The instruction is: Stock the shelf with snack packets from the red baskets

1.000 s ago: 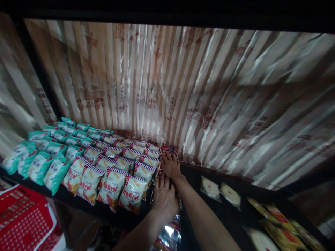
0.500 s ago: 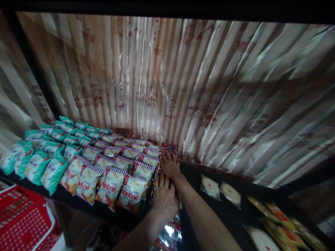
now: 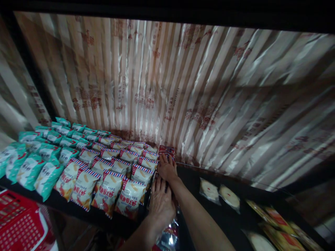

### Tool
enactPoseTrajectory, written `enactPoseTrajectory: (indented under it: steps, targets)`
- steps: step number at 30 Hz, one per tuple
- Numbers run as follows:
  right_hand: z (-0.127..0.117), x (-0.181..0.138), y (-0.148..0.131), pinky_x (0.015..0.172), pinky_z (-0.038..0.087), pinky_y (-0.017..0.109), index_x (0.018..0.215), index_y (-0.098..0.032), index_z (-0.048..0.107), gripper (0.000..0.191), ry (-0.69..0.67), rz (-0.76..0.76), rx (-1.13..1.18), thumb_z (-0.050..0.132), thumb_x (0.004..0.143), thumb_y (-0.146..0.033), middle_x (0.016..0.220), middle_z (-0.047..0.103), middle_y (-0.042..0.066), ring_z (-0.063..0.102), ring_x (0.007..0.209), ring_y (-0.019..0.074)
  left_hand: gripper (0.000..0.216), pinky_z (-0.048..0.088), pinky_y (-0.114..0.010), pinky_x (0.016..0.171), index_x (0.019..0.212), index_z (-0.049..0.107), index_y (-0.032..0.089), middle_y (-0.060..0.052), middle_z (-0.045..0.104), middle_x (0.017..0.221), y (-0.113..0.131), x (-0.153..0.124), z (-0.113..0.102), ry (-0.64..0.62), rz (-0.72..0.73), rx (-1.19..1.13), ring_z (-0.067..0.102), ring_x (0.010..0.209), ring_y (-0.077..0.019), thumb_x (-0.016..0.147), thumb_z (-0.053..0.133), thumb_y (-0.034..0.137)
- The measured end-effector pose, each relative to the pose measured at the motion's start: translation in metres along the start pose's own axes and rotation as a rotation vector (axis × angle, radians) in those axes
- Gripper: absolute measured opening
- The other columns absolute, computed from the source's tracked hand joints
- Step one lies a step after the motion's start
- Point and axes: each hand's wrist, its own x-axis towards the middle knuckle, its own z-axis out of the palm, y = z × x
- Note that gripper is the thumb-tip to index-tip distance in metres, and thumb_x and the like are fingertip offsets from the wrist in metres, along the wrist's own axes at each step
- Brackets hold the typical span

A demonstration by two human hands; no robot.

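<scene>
Black shelving (image 3: 190, 179) spans the view, with a red basket (image 3: 21, 223) low and well left of the left grip (image 3: 161, 202). Shiny dark red packets (image 3: 171, 233) lie in a column, running forward from beside the left forearm. On them rests the left grip, fingers extended, clamped on nothing visible; what its thumb does I cannot tell. Just left sit striped-edge snack bags (image 3: 132, 195), with teal bags (image 3: 48, 177) farther left; well right are round wrapped pieces (image 3: 229, 197) and yellow packs (image 3: 281, 235). Ahead, the right grip (image 3: 168, 169) lies flat, fingers slightly apart, over the column's far part. Pressing or squaring the packets seems the step in hand; the next move would call for even pressure, without nudging the snack bags. Beyond the right grip rises a crinkled, striped foil sheet (image 3: 146, 87).
</scene>
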Motion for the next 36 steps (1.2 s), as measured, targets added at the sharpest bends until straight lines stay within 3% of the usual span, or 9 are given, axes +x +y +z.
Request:
enactPoseTrajectory:
  steps: [11, 26, 31, 36]
  targets:
    - [-0.004, -0.002, 0.001, 0.106, 0.018, 0.045, 0.139, -0.027, 0.03, 0.056, 0.001, 0.025, 0.029, 0.023, 0.085, -0.041, 0.15, 0.021, -0.005, 0.011, 0.137, 0.026, 0.049, 0.027, -0.048, 0.108, 0.125, 0.052, 0.019, -0.011, 0.048, 0.135, -0.001, -0.002, 0.005, 0.058, 0.022, 0.027, 0.037, 0.127, -0.0296, 0.079, 0.049, 0.035]
    - [-0.008, -0.001, 0.002, 0.106, 0.018, 0.045, 0.139, -0.027, 0.029, 0.055, -0.028, 0.015, 0.009, 0.023, 0.086, -0.04, 0.151, 0.021, -0.004, 0.014, 0.136, 0.0263, 0.05, 0.028, -0.051, 0.107, 0.124, 0.053, 0.019, -0.011, 0.049, 0.133, -0.001, -0.002, 0.006, 0.059, 0.055, 0.123, 0.036, 0.127, -0.0306, 0.079, 0.05, 0.038]
    - [-0.02, 0.003, 0.004, 0.102, 0.024, 0.048, 0.134, -0.031, 0.037, 0.05, -0.019, -0.022, 0.015, 0.024, 0.087, -0.041, 0.146, 0.033, -0.003, 0.024, 0.132, 0.027, 0.045, 0.029, -0.048, 0.107, 0.126, 0.051, 0.021, -0.009, 0.046, 0.136, 0.0, -0.002, 0.006, 0.084, 0.056, 0.109, 0.035, 0.128, -0.0289, 0.083, 0.045, 0.036]
    - [-0.025, 0.007, 0.007, 0.102, 0.025, 0.043, 0.124, -0.032, 0.049, 0.044, 0.048, -0.052, 0.025, 0.029, 0.086, -0.035, 0.138, 0.043, -0.004, 0.032, 0.126, 0.0246, 0.045, 0.029, -0.049, 0.108, 0.125, 0.051, 0.022, -0.008, 0.044, 0.138, -0.002, -0.003, 0.007, 0.101, 0.048, 0.097, 0.034, 0.129, -0.0291, 0.083, 0.047, 0.036]
